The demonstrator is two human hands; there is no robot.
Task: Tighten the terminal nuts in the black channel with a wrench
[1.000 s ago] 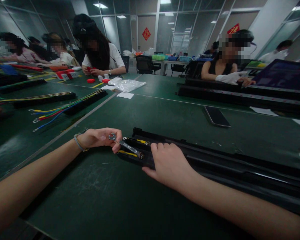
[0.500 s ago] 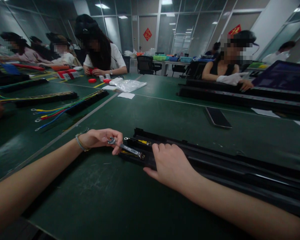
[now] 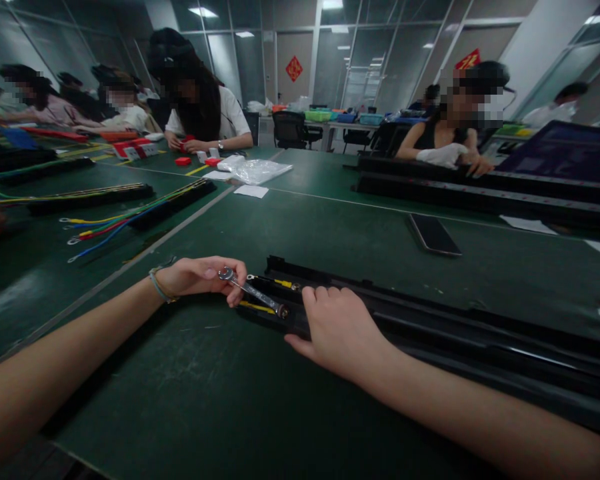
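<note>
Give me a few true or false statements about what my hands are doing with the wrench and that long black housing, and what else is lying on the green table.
1. The left hand holds one end of a small metal wrench. True.
2. The right hand is lifted clear of the long black housing. False: it rests on the housing, fingers over its near edge.
3. The wrench's far end sits at the housing's left end, near yellow wires. True.
4. A dark phone lies on the green table beyond the housing. True.
5. The loose coloured cables lie on the right of the table. False: they lie on the left.
</note>
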